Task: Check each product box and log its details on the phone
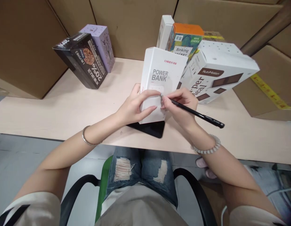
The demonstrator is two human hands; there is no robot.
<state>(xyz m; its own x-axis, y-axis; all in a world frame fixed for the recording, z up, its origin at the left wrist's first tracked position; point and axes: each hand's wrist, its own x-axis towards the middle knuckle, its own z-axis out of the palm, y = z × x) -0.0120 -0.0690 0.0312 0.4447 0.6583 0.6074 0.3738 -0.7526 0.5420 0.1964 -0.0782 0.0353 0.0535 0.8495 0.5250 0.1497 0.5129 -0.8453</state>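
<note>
My left hand grips the lower left side of a white box marked POWER BANK, which stands upright on the pale table. Fingers of my right hand are pinched round a black pen, whose tip touches the front of the box near its middle. Under the box lies a flat black object, at the table's near edge.
A black box and a lilac box lean at the back left. A large white NutriMotion box, an orange-green Binking box and a slim white box stand behind. Cardboard walls surround the table. A yellow-taped carton sits right.
</note>
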